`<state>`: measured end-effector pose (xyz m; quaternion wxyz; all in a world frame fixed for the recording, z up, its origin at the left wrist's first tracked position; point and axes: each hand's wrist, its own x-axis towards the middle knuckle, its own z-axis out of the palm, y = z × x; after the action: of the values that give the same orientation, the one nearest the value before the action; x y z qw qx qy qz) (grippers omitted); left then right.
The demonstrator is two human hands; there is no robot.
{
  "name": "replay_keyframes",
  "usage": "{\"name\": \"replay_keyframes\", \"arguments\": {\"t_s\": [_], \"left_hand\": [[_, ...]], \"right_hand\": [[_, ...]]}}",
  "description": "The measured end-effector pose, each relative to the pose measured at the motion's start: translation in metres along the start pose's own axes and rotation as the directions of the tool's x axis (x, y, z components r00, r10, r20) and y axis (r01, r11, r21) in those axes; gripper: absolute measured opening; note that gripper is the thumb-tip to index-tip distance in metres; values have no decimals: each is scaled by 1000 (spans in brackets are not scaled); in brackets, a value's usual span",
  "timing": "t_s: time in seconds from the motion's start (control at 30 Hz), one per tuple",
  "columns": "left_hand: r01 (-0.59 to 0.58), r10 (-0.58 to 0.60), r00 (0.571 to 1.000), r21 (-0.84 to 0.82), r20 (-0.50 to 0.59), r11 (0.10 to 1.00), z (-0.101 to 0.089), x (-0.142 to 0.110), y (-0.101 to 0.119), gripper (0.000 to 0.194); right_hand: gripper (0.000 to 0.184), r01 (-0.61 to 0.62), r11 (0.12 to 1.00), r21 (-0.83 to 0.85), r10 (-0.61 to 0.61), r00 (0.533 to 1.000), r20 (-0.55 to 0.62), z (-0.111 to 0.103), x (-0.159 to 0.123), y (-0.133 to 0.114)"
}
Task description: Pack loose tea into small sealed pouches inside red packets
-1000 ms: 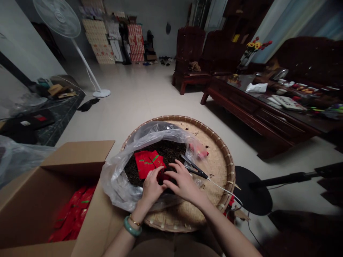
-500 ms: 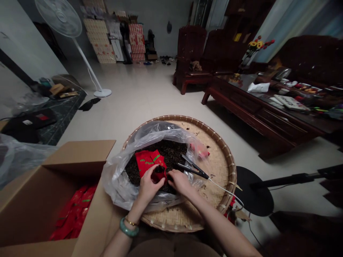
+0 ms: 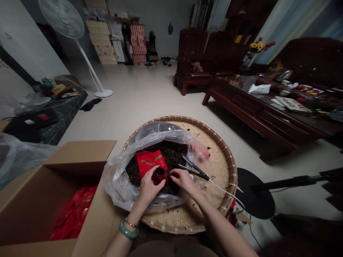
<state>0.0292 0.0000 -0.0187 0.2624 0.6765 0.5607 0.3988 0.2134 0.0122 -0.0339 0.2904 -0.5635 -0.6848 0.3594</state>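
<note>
My left hand [image 3: 150,185] curls around a small red packet [image 3: 160,177], its mouth held open and dark inside. Close beside it, to the right, my right hand [image 3: 183,181] has its thumb and fingers pinched together on what appear to be a few tea leaves. Both hands are over a clear plastic bag [image 3: 115,180] holding dark, dried tea leaves [image 3: 171,151]. More red packets with green marks [image 3: 147,162] lie flat on the leaves. A black hair straightener [image 3: 197,172] with a white cord rests with its jaws apart, right of the right hand.
Bag and straightener are on a round woven bamboo tray [image 3: 223,153] with scattered leaf bits. A cardboard box [image 3: 80,151] of red packets stands at left. A black stand base [image 3: 254,194] is at right. Further off are a white fan [image 3: 103,93] and a dark wooden table [image 3: 252,110].
My right hand has moved from the packet down to the leaves, then slightly up with fingers pinched. The left hand keeps hold of the packet, whose open mouth now shows.
</note>
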Motion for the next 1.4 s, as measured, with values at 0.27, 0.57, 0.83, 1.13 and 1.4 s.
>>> {"name": "replay_keyframes", "arguments": {"t_s": [0.27,0.57,0.83,1.13,1.4], "left_hand": [[-46,44,998,42,47,998,5,-1,6,49],[-33,31,997,16,64,999,5,0,8,48],[41,-17,992,-192,124,980,8,0,11,42],[148,-91,975,-289,201,946,4,6,9,42],[67,8,955,-245,295,967,0,6,20,16]], "right_hand": [[13,145,974,173,-97,961,-258,-42,-7,-52],[28,235,962,140,-201,954,-221,-42,-17,-86],[13,221,955,-196,-236,970,-56,-25,-21,-64],[11,311,950,1,-310,946,-97,-46,-26,-72],[18,256,965,55,-246,957,-154,-41,-19,-73]]}}
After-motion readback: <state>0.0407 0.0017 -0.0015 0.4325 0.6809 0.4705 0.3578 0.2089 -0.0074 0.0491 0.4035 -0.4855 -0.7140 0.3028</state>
